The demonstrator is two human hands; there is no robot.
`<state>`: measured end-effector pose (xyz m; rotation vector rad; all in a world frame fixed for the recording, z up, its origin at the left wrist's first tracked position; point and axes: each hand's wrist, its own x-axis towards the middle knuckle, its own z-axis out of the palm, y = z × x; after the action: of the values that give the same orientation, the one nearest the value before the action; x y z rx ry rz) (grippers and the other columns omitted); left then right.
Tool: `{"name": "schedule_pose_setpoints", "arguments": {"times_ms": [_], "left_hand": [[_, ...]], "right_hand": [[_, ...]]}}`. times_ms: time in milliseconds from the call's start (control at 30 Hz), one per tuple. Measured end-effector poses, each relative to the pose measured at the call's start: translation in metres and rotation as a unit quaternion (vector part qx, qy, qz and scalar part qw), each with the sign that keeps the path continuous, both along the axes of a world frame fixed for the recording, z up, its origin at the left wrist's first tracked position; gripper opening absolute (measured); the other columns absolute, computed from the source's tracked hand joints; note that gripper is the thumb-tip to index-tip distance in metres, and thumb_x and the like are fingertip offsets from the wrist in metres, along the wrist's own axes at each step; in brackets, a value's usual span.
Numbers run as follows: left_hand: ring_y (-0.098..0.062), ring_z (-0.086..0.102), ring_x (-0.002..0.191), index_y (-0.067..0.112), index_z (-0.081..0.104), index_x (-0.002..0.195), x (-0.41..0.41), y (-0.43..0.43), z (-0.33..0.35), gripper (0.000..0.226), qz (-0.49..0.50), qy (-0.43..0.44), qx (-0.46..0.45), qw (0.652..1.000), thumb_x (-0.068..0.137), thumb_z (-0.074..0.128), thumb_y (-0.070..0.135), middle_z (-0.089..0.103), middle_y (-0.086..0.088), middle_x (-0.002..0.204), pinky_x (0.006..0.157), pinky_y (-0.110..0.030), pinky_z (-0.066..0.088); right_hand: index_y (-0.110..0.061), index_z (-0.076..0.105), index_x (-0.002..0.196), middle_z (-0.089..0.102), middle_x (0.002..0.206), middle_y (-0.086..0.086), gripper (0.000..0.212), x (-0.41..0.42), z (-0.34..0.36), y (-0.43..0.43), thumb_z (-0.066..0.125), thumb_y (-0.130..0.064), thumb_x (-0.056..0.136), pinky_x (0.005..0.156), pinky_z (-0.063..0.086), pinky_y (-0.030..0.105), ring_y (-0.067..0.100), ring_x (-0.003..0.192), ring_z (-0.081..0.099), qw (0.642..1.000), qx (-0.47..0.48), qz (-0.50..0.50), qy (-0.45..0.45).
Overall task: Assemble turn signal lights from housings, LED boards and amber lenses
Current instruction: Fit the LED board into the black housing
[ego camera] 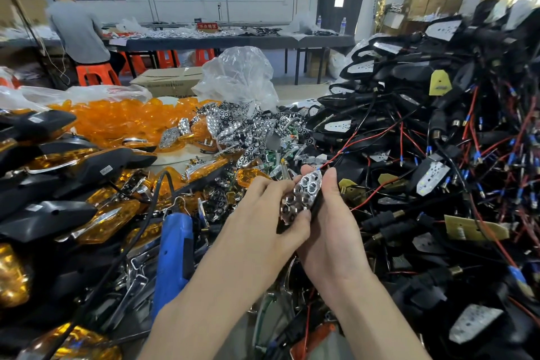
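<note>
Left hand, right hand grip reflector; wired housing pile crowds right.

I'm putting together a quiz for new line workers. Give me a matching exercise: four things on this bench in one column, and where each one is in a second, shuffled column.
Things
1. amber lenses
2. blue tool
3. wired black housings
4. chrome reflector

Places
A. held between the left hand and the right hand
B. heaped on the right side
C. piled at the back left
D. lying near the front, left of both hands

Pairs: 1-C, 2-D, 3-B, 4-A
</note>
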<state>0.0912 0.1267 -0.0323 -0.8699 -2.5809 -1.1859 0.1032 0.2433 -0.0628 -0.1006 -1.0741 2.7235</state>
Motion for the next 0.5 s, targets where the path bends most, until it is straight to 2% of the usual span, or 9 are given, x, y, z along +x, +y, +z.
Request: {"name": "schedule_pose_setpoints", "arguments": {"times_ms": [133,233,400,500], "left_hand": [[0.003,0.055,0.099,0.033,0.056,0.128,0.0021,0.0024,0.0017,0.046,0.017,-0.012,0.015,1.0,0.085,0.058,0.049,0.047,0.021,0.109,0.089,-0.029,0.052],[0.005,0.054,0.101,0.033,0.055,0.128,0.0024,0.0027,0.0023,0.042,0.021,-0.017,0.008,1.0,0.088,0.062,0.046,0.049,0.022,0.113,0.089,-0.02,0.047],[0.012,0.05,0.103,0.032,0.054,0.125,-0.0019,-0.0023,0.0032,0.041,0.016,-0.041,0.007,0.999,0.088,0.066,0.043,0.05,0.021,0.113,0.084,-0.002,0.038],[0.013,0.048,0.101,0.032,0.052,0.125,-0.0027,-0.0041,0.0031,0.042,0.016,-0.05,0.008,0.999,0.087,0.067,0.044,0.048,0.022,0.113,0.081,-0.003,0.039]], "right_hand": [[-0.019,0.079,0.102,0.078,0.086,0.006,0.047,-0.0028,-0.0018,-0.0004,0.058,-0.055,0.08,0.06,0.06,0.029,0.021,0.076,0.077,1.0,0.001,-0.018,0.001],[-0.026,0.083,0.091,0.079,0.09,0.006,0.042,-0.0035,-0.0023,-0.0019,0.059,-0.058,0.077,0.061,0.061,0.03,0.022,0.08,0.078,1.0,0.009,-0.029,-0.005],[-0.03,0.082,0.092,0.079,0.097,0.009,0.041,-0.0044,-0.0052,-0.0049,0.059,-0.061,0.077,0.064,0.061,0.032,0.025,0.082,0.078,0.999,0.024,-0.039,-0.011],[-0.028,0.082,0.093,0.079,0.098,0.011,0.043,-0.0054,-0.0061,-0.0062,0.061,-0.061,0.074,0.062,0.061,0.032,0.027,0.081,0.078,0.999,0.023,-0.034,-0.012]]}}
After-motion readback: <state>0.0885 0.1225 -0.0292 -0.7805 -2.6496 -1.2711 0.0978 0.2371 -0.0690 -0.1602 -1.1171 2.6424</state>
